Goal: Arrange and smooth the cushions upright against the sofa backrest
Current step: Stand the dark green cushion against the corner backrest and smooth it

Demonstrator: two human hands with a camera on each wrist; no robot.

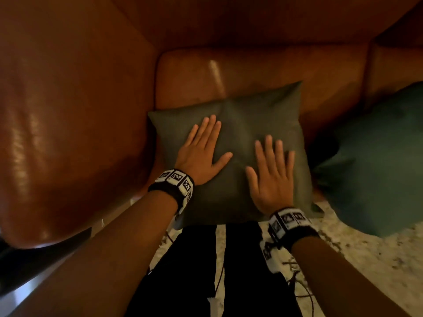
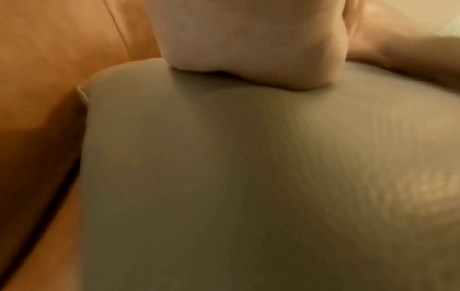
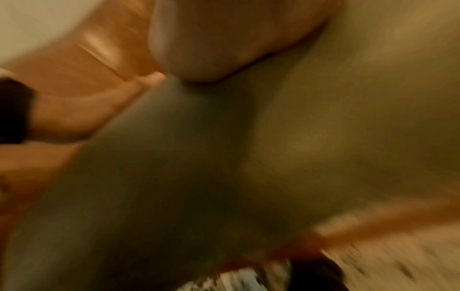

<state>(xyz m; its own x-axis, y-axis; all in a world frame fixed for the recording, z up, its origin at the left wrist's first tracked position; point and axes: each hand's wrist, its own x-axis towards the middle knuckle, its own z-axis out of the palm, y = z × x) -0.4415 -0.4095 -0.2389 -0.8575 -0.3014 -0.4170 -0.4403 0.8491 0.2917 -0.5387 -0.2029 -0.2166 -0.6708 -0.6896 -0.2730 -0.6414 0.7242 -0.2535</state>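
Observation:
A dark olive-green square cushion leans against the brown leather backrest of the sofa. My left hand lies flat on its left half with straight, spread fingers. On its lower right half my right hand presses flat in the same way. The left wrist view shows the heel of my left hand on the cushion. In the blurred right wrist view my right palm rests on the cushion. A second, teal cushion sits to the right.
The rounded leather sofa arm rises on the left. My dark trouser legs stand in front of the seat on a pale speckled floor. Thin cables hang from the right wristband.

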